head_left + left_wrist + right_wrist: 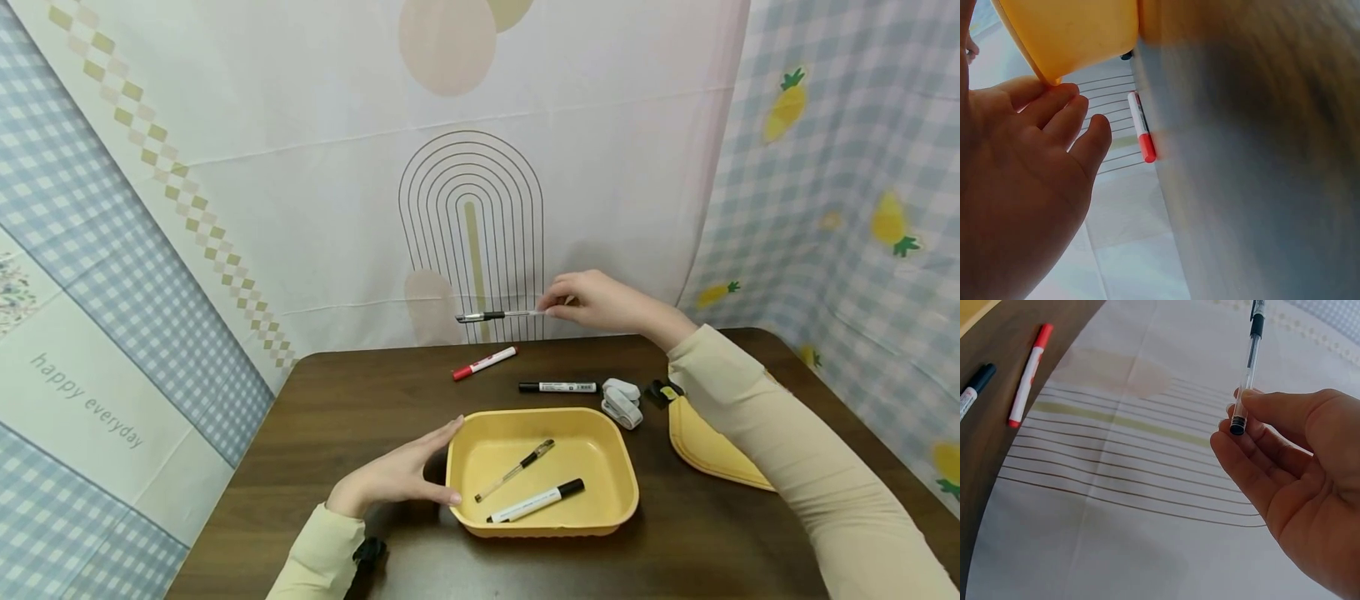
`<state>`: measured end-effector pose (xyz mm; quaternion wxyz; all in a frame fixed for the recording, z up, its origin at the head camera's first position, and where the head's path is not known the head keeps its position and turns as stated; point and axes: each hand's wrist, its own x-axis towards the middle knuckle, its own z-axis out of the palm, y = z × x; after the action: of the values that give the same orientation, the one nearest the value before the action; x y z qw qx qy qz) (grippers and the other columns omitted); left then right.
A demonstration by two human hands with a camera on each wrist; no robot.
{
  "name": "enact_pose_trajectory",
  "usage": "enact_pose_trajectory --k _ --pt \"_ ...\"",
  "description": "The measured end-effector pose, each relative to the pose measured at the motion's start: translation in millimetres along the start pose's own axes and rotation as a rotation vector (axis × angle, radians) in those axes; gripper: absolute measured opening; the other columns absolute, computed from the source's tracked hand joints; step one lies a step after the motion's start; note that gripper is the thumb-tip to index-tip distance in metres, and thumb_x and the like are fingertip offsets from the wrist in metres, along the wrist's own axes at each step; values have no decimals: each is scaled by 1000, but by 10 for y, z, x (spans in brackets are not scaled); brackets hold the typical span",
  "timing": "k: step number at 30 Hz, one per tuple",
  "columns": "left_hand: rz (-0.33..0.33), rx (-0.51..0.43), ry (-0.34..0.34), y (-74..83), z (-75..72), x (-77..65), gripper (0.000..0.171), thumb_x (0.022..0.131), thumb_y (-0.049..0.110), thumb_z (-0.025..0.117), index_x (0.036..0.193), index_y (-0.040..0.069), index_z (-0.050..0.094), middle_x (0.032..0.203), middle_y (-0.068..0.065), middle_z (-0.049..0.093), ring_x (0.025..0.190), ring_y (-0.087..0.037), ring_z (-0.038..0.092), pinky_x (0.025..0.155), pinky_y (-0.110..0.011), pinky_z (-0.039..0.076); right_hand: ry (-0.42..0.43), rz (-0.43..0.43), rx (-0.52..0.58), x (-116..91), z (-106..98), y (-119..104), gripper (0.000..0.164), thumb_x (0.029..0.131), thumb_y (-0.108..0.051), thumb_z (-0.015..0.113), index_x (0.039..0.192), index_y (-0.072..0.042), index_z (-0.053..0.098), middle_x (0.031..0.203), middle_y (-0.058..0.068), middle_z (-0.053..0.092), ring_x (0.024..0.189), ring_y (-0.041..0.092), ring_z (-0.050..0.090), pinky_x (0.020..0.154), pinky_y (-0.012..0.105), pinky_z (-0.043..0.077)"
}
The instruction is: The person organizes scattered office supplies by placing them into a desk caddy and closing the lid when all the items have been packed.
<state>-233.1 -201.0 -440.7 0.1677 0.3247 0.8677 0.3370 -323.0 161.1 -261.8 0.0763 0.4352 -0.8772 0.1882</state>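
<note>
My right hand (588, 300) pinches a clear gel pen (491, 316) by its rear end, raised above the back edge of the table. The pen's black-capped end points left; in the right wrist view thumb and fingers grip its barrel (1250, 369). My left hand (401, 471) touches the left rim of a yellow tray (628, 467), thumb and fingers spread and fairly straight. Inside the tray lie another gel pen (516, 470) and a white marker with a black cap (536, 502). From the left wrist view, the fingertips meet the tray's edge (1054, 80).
Behind the tray, a red-capped marker (485, 363) and a black-capped marker (558, 387) lie on the dark wooden table (352, 392). A white bundled strap (622, 403) sits at the tray's back right corner. A yellow pouch (712, 442) lies under the right forearm. Patterned cloth hangs behind.
</note>
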Motion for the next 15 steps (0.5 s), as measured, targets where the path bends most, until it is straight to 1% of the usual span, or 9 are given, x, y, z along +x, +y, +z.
enact_pose_trajectory --k 4,9,11,15 --pt "-4 5 -1 -11 -2 -3 110 82 54 80 164 22 14 167 9 13 151 -17 16 119 -51 23 3 -23 8 -39 -34 -99 16 99 -9 65 111 -8 76 105 3 69 92 16 65 80 37 56" --pt "-1 0 -3 -4 -5 -2 110 82 54 80 164 23 14 167 9 13 151 -17 16 119 -51 23 -21 -29 11 -98 -50 -235 17 99 -9 65 112 -12 76 101 -3 66 86 10 61 75 34 53" --pt "-1 1 -4 2 -7 -2 110 82 54 80 164 23 14 167 9 13 151 -17 16 119 -51 22 -26 -41 16 -114 -43 -276 16 99 -9 65 111 -12 76 101 -4 66 86 10 61 76 33 53" --pt "1 6 -7 15 -12 -1 111 82 54 80 164 22 13 167 8 13 151 -17 16 119 -51 23 -18 -73 19 -143 -23 -326 15 98 -8 66 109 -10 76 102 -3 67 91 10 63 81 33 55"
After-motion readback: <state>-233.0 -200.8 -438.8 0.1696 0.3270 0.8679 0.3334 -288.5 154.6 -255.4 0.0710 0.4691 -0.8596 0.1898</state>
